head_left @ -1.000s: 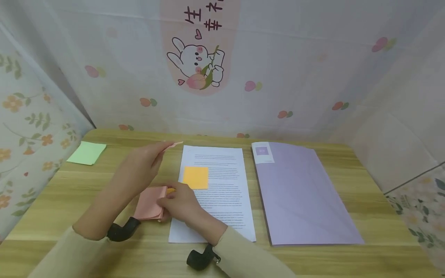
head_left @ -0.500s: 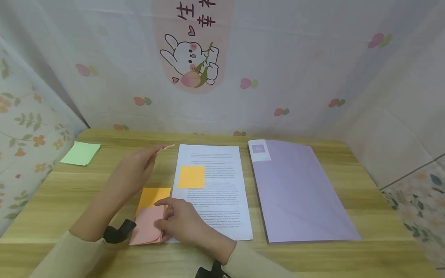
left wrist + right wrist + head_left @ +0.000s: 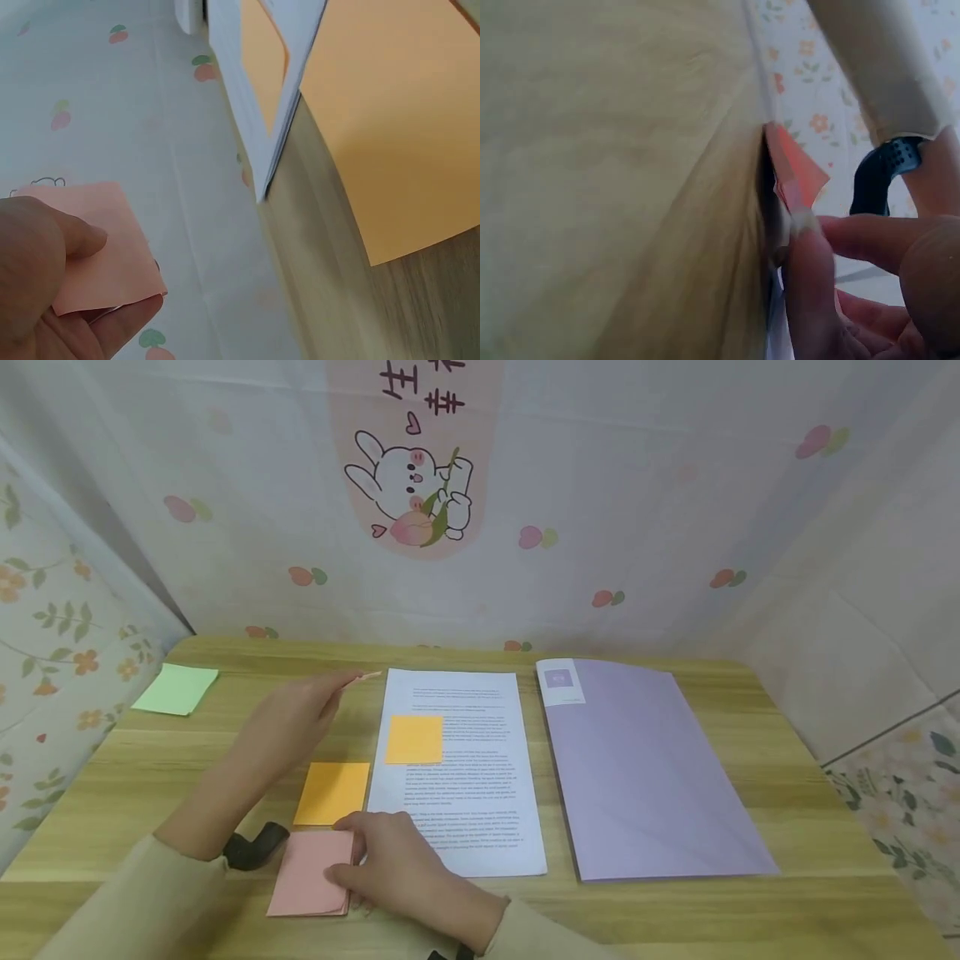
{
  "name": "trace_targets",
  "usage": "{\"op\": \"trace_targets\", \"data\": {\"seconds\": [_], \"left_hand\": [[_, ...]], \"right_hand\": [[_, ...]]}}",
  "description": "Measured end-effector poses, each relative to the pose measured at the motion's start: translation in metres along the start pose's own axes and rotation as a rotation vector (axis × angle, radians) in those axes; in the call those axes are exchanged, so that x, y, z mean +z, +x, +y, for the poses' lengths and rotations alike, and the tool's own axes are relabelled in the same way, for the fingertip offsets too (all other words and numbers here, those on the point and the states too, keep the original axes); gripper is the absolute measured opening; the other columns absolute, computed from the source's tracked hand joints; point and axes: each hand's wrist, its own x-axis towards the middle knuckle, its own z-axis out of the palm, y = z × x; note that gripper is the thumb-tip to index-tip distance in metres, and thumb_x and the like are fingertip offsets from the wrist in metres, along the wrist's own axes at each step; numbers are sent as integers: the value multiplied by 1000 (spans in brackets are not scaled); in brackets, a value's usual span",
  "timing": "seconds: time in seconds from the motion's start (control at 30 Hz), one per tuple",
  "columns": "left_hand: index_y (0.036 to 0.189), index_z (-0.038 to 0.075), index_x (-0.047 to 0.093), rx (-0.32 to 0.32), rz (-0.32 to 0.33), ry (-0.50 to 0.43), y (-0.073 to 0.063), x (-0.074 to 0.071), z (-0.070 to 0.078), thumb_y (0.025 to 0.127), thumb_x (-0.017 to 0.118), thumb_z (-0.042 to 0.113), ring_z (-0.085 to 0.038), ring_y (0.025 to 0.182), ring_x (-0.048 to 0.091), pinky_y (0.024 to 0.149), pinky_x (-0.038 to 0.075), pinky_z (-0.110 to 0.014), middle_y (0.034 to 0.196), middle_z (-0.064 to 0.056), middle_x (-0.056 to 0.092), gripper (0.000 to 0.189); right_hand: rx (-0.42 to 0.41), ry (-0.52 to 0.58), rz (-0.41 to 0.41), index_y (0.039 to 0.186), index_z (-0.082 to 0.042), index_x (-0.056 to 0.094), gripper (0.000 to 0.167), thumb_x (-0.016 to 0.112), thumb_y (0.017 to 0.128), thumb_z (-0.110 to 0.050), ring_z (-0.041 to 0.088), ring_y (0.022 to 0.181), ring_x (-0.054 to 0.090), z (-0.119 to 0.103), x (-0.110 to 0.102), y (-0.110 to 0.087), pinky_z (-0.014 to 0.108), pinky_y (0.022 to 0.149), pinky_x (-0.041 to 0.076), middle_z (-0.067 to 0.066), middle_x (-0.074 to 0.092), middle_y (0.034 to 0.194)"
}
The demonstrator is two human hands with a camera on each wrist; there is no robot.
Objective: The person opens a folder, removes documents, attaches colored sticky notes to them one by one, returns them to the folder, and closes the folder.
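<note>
Wooden table (image 3: pixel 660 914) | patterned curtain (image 3: pixel 637 510) behind | left hand (image 3: pixel 306 708) pinches pink slip (image 3: pixel 116 255) | right hand (image 3: pixel 401 864) grips pink pad (image 3: pixel 309 875)

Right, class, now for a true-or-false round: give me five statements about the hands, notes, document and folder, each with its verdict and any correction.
1. The left hand holds pink paper. True.
2. The folder lies right of the document. True.
3. The green notes lie on the folder. False: the green notes lie on the table.
4. The right hand grips the pink pad. True.
5. The pink pad sits on the document. False: an orange note does.
</note>
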Motion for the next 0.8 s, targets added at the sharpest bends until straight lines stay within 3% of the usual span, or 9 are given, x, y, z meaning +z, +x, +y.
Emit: {"op": "trace_targets", "data": {"seconds": [0.1,0.2,0.3,0.37,0.47,0.57,0.7,0.8], "left_hand": [[136,7,63,25,-33,21,2,5,1,98,58,0,-26,66,59,60,53,-34,102,-17,75,39],[138,7,62,58,-60,36,4,9,5,97,59,-1,-29,81,68,70,58,-39,121,-17,73,41],[137,7,63,93,-58,39,5,11,12,96,60,-3,-31,90,72,74,60,-40,123,-16,73,41],[135,7,63,112,-57,43,6,13,16,96,61,-3,-33,99,73,79,61,-42,123,-15,73,41],[133,6,65,130,-59,56,8,17,22,95,63,-4,-34,111,71,87,60,-44,124,-14,73,39],[133,6,65,134,-72,78,10,20,28,93,65,-4,-33,111,71,84,61,-42,123,-14,73,41],[132,7,65,180,-45,122,11,22,34,88,69,-9,-31,109,72,82,62,-40,119,-13,75,47],[131,7,64,223,-16,156,10,24,36,85,71,-11,-30,108,73,80,62,-39,117,-13,75,50]], "right_hand": [[-44,-167,22,120,-17,72,36,80,87,-29,-4,58,47,0,1,0,12,57,40,-15,53,62],[-74,-269,27,115,-20,74,31,80,87,-32,-4,65,53,1,3,0,12,61,43,-15,64,72],[-97,-318,29,114,-20,74,30,79,87,-33,-4,73,57,1,4,0,12,66,46,-14,72,87],[-115,-334,36,115,-20,73,31,78,88,-33,-3,73,57,2,3,0,11,66,45,-13,72,88],[-137,-272,62,116,-17,73,28,75,91,-30,-5,62,49,3,-4,1,10,58,40,-14,63,72],[-137,-108,98,115,-12,73,25,70,95,-27,-7,52,48,7,-20,2,12,51,41,-11,61,66],[-73,167,140,111,-6,74,24,65,99,-25,1,46,56,17,-47,0,21,46,50,4,70,71],[1,291,171,111,-1,72,29,61,102,-26,10,49,61,27,-68,1,27,47,55,15,71,77]]}}
